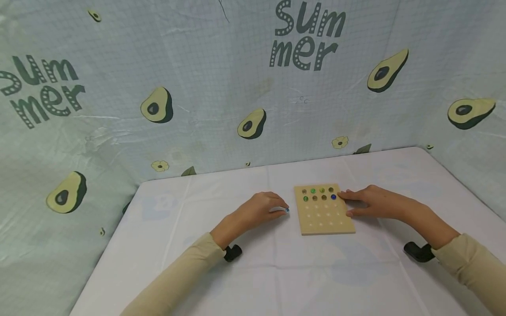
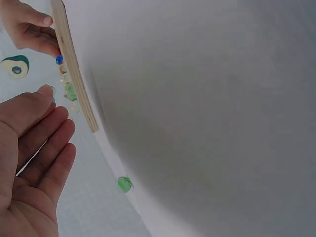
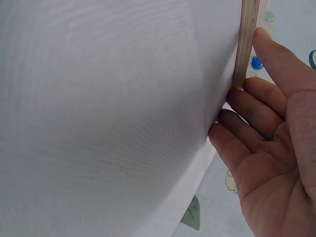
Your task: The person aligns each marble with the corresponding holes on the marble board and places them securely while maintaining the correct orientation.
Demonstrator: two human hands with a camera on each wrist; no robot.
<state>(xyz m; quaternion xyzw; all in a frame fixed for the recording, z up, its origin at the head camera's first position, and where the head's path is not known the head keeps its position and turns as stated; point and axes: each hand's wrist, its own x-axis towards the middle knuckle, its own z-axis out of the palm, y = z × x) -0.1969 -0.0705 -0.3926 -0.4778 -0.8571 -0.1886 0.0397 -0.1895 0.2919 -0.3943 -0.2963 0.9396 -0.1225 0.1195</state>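
A square wooden board [image 1: 324,224] with rows of round hollows lies flat on the table. Several glass marbles sit in its two far rows, among them a blue marble [image 1: 334,197] and a green marble [image 1: 306,199]. To the left of the board, my left hand [image 1: 258,210] pinches a small clear-and-blue marble [image 1: 287,210] between thumb and fingertips, just above the table. My right hand [image 1: 371,202] rests at the board's right edge, thumb and fingertips touching it. In the right wrist view, its fingers [image 3: 261,96] extend to the board's edge and the cloth.
A loose green marble [image 2: 125,184] lies on the table in the left wrist view; the head view does not show it. The white-covered table [image 1: 276,281] meets an avocado-print cloth [image 1: 205,87] at the back and sides.
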